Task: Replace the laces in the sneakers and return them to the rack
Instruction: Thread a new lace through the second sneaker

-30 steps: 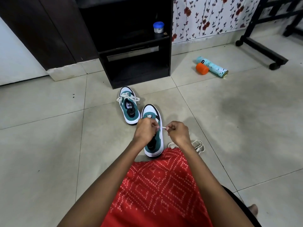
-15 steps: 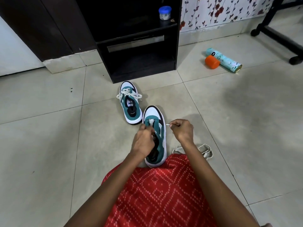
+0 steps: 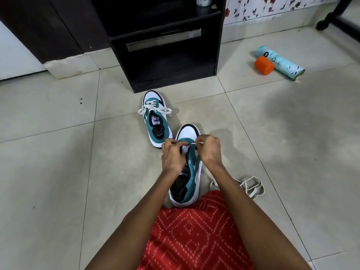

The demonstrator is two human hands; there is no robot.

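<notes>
Two teal, white and black sneakers stand on the tiled floor. The near sneaker [image 3: 191, 168] has no lacing that I can see, and both hands work over its front eyelets. My right hand [image 3: 209, 150] pinches the tip of a white lace [image 3: 192, 144] above the tongue. My left hand [image 3: 172, 153] grips the sneaker's left eyelet edge with curled fingers. The rest of that lace [image 3: 251, 185] lies in loose loops on the floor to the right. The far sneaker [image 3: 155, 118] is laced in white. The black rack [image 3: 167, 41] stands behind it.
A teal spray can [image 3: 282, 63] and an orange cap [image 3: 264, 65] lie on the floor at the right. A dark stand's foot [image 3: 329, 20] sits at the top right. My red patterned garment [image 3: 194, 234] covers my lap.
My right hand has moved left, from beside the near sneaker to over its front eyelets, bringing the lace tip across. The view has tilted down and closer.
</notes>
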